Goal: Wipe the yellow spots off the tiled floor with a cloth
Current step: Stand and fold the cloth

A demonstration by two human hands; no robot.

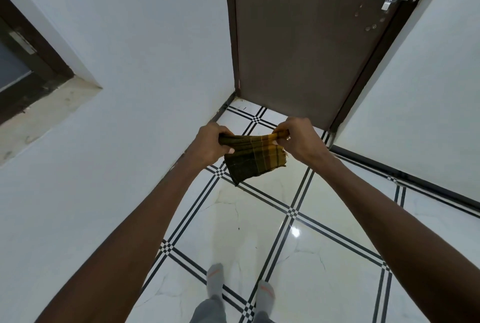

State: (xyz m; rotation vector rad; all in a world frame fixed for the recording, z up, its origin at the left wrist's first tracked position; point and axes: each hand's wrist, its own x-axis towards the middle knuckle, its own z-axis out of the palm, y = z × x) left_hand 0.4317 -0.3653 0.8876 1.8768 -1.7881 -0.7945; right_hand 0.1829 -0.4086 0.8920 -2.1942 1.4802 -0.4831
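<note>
At the bottom of the frame we stand in grey socks [215, 280] on the tiled floor [298, 257]; we see no clear yellow spots there, so we could wipe the wrong tile. At the centre, our left hand [211, 142] and right hand [298, 138] each pinch one end of the cloth [250, 158] in the air. Its long axis runs left to right, the loose part hangs towards the floor; a weak pinch could drop it. Beyond is the brown door [298, 50].
</note>
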